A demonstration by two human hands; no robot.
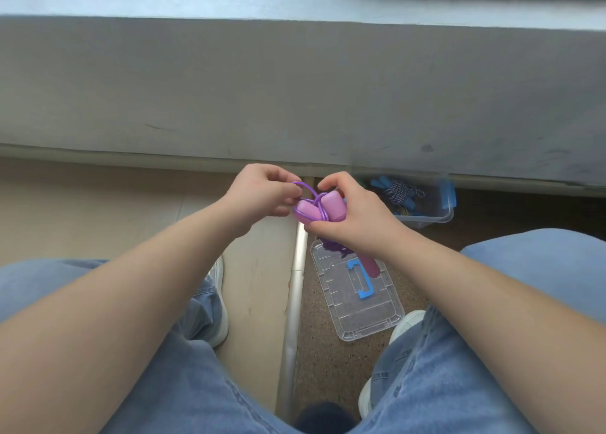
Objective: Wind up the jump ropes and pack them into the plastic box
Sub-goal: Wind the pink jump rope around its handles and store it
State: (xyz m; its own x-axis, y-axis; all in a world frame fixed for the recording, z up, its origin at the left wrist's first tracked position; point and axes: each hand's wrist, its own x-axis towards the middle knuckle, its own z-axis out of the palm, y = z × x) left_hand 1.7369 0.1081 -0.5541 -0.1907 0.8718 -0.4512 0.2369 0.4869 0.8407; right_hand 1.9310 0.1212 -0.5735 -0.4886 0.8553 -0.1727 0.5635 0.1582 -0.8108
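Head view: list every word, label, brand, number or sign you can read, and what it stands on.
None: no text can be read in this view. The pink handles, the clear lid and the plastic box show no lettering; any moulded marks on the lid are too small to tell.

A metal strip (295, 302) divides pale wood flooring (259, 269) from speckled brown floor (328, 361), below a grey ledge (295, 89).

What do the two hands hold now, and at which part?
One pink-handled jump rope with purple cord: the right hand grips its two handles together, the left hand pinches a cord loop.
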